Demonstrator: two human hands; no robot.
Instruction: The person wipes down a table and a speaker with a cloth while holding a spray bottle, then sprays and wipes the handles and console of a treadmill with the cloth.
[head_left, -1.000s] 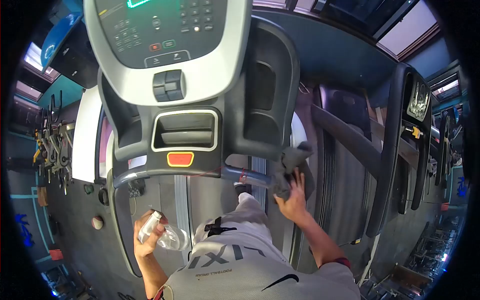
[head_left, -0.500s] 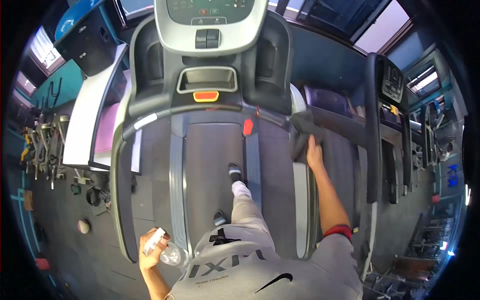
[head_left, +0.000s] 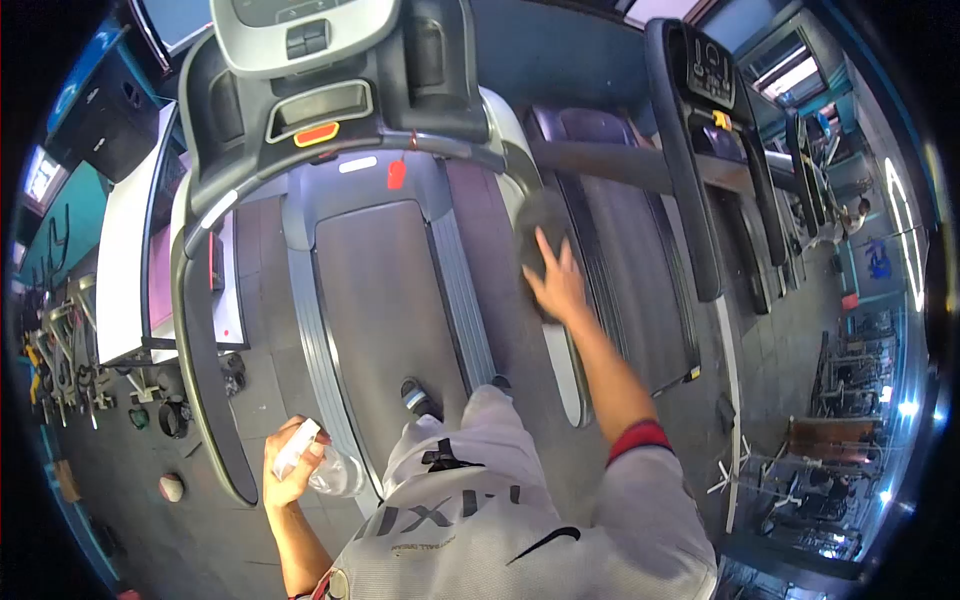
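Note:
My left hand [head_left: 285, 468] is closed round a clear spray bottle [head_left: 340, 474] with a white trigger head, held at the left of my body. My right hand [head_left: 562, 288] presses a dark grey cloth [head_left: 543, 212] onto the right handrail of a treadmill [head_left: 385, 300]. Its fingers are partly spread over the cloth, which wraps the rail. From the handrail's crossbar hangs a red safety tag [head_left: 397, 175]. Above the bar is the treadmill's console [head_left: 307, 38]. My feet are on the belt, near its lower end.
Another treadmill [head_left: 625, 270] stands close on the right, its black upright rising beyond my right hand. To the left are a white table [head_left: 130, 280], a black speaker [head_left: 110, 125] and weights equipment. A ball [head_left: 171, 487] lies on the floor at the left.
My view has turned right and come lower, so the console sits further up and left. My right hand has moved down the handrail with the cloth, fingers now more spread. The left still holds the bottle.

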